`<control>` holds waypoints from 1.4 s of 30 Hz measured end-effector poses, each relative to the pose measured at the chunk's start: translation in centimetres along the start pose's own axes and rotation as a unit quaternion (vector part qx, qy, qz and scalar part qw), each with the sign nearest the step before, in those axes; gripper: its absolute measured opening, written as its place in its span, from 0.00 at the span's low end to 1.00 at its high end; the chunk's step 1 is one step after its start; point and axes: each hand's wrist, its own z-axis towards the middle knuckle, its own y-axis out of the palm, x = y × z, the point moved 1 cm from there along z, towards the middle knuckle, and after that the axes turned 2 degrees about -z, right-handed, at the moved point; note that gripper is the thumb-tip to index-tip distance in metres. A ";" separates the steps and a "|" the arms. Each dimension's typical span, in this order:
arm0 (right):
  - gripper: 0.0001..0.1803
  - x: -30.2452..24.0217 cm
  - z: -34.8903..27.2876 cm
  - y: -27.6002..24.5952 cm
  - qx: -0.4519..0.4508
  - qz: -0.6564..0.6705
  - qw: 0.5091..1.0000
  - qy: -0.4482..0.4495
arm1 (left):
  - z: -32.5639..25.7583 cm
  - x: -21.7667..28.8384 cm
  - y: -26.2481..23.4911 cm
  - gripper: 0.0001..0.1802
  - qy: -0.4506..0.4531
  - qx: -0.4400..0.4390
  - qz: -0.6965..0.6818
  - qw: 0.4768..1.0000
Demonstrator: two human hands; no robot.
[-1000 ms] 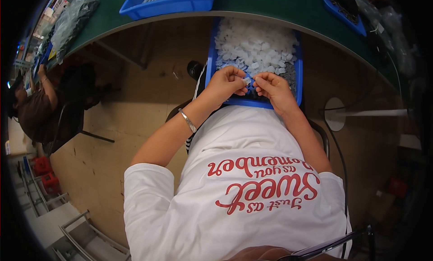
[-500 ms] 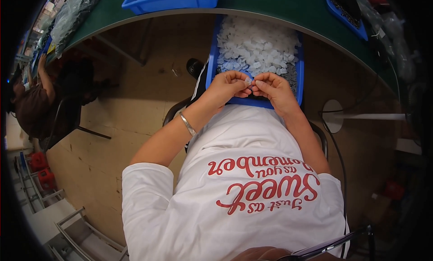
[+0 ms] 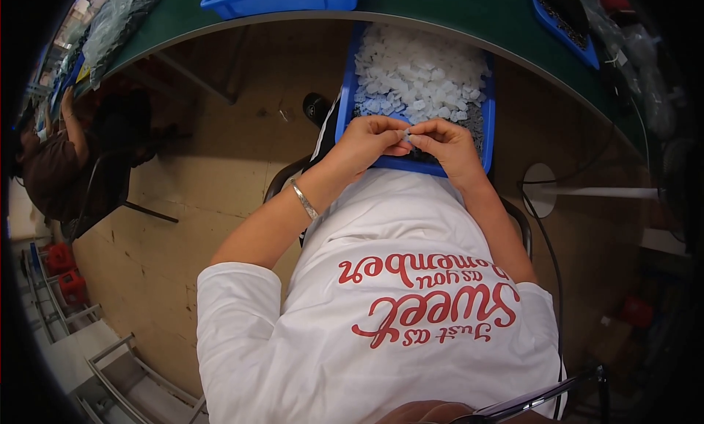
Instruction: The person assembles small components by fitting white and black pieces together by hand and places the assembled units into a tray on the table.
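Observation:
Both hands meet over the near part of a blue tray in front of my body. Between the fingertips of my left hand is a small whitish plastic piece. My right hand pinches at the same piece from the other side, thumb and forefinger touching it. Fingers hide most of the piece. Beyond the hands, a heap of translucent white plastic pieces fills the far part of the tray. Pale bluish pieces lie nearer, at the left. Small dark grey parts show along the right side.
Past the tray curves the edge of a green table, bearing another blue tray and, at the right, a blue tray of dark parts. Clear plastic bags lie far left. A person sits at the left. A black cable hangs at right.
My right fingertips have moved slightly left and closed in on the small piece, so the two hands now meet at it. The tray and its heaps look the same.

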 end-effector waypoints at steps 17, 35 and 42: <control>0.06 -0.3 0.1 0.0 -0.030 -0.122 0.990 -0.066 | 0.3 -0.5 -0.1 0.12 0.026 -0.033 0.011 0.999; 0.07 -0.9 0.0 -0.6 -0.049 -0.043 0.998 0.007 | 0.1 -0.4 0.3 0.11 0.038 -0.049 0.046 0.997; 0.08 -0.6 -0.1 -0.8 -0.053 -0.057 0.997 0.021 | 0.1 -0.8 0.4 0.09 0.065 -0.039 0.062 0.995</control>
